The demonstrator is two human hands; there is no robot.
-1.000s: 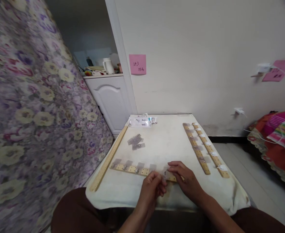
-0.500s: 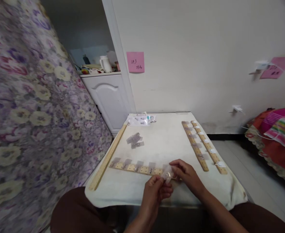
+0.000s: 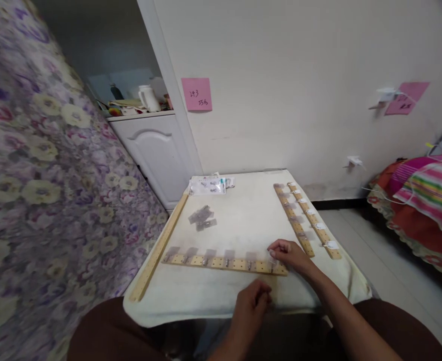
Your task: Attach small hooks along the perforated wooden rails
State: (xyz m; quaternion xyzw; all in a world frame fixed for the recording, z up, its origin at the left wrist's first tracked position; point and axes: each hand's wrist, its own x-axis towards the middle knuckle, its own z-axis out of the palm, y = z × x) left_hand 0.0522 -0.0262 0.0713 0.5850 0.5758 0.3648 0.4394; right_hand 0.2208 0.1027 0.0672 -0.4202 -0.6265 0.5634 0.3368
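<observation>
A pale wooden strip with rows of holes [image 3: 238, 262] lies across the near part of the table. Along it several small metal pieces, each with a clear plastic bag, are spaced out. At its right end my right hand [image 3: 290, 254] has thumb and fingers pinched at the top of a small clear plastic bag [image 3: 272, 261], whose metal piece rests on the strip. Nearer the table's front edge my left hand [image 3: 254, 297] is curled, slightly blurred, apart from the strip, with nothing visible in it.
Several clear bags [image 3: 203, 217] lie in a loose pile. Behind them is a printed package [image 3: 208, 186]. A bare wooden strip [image 3: 159, 248] runs along the left edge. Two more strips stand at the right, one with clear bags [image 3: 293, 219], one with white tags [image 3: 314, 220].
The clear bag that both hands held in front of the strip is now at its right end. My left hand has let go and drawn down; the view has turned slightly right.
</observation>
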